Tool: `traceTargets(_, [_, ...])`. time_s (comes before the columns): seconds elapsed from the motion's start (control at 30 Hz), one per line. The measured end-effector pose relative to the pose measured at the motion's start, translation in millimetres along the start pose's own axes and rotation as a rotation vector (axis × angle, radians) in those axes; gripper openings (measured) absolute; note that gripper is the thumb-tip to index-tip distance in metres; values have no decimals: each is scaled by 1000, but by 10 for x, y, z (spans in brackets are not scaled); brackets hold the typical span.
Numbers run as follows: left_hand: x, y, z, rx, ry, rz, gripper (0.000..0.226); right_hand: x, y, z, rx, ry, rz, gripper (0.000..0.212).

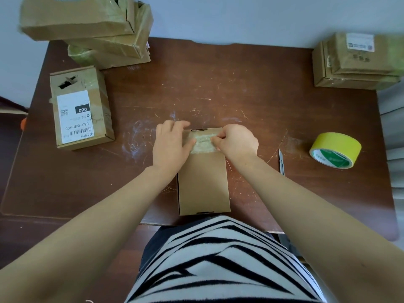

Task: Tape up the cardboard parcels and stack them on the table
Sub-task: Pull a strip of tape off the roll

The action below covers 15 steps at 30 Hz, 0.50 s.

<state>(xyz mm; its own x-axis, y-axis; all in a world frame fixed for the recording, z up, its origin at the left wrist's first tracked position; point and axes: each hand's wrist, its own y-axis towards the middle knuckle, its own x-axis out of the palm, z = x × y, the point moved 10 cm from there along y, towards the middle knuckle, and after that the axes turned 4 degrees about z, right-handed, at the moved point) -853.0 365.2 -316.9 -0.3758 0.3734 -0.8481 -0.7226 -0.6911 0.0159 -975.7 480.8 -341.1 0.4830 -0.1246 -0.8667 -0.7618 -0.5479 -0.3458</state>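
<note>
Head view: the box [203, 182] lies at the table's [218, 84] near edge, its long axis pointing straight away from the person. A clear tape strip [204, 144] crosses its far end. The left hand [171, 143] presses there, fingers fairly straight. The right hand [237, 142] has curled fingers pinching the tape strip's right end. Left of the box, a parcel's [80, 108] upside-down label reads "060" and "060-06B-A05". Right of the box sits a yellow roll [335, 149].

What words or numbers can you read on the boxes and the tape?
"060": black patch on the white label of the left box, upside down from here.
"060-06B-A05": same label, nearer its barcode.
Sticker on the right stack: too blurred.
Print inside the yellow tape roll: too blurred.
</note>
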Motion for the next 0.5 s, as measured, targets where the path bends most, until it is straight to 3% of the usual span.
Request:
traceTargets(0.07, [-63,-114,421,403,142,114,28,-5,26,-54,-39,-77,8,17])
traceTargets(0.13, [140,-279,590,634,280,39,32,-9,47,-71,-53,-118,10,17])
traceTargets(0.23, [484,-371,294,448,360,-291,61,-12,55,-72,-73,-134,22,19])
traceTargets(0.37, [570,-419,181,428,404,-327,67,-8,48,-100,-144,-246,31,29])
traceTargets(0.5, [589,-411,178,436,424,-343,66,-179,67,286,-14,-360,47,60])
